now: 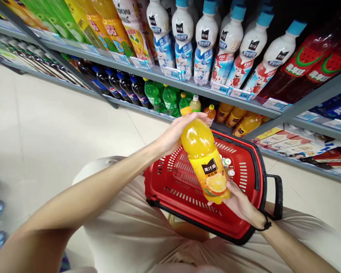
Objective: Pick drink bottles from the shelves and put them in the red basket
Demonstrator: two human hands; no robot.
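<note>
A large bottle of orange juice with an orange cap and an orange-fruit label is held tilted over the red shopping basket. My left hand is wrapped around the bottle's neck and shoulder, its fingers partly hidden behind it. With its fingers under and beside the base, my right hand grips the lower end. A dark band circles the right wrist. Inside the basket, small white-capped bottles show just past the juice bottle, which partly hides them.
A shelf rack stands in front, with white blue-capped milk drink bottles above and cola bottles, green soda bottles and more orange juice bottles below. The basket's black handle sticks out right. Pale floor tiles lie left.
</note>
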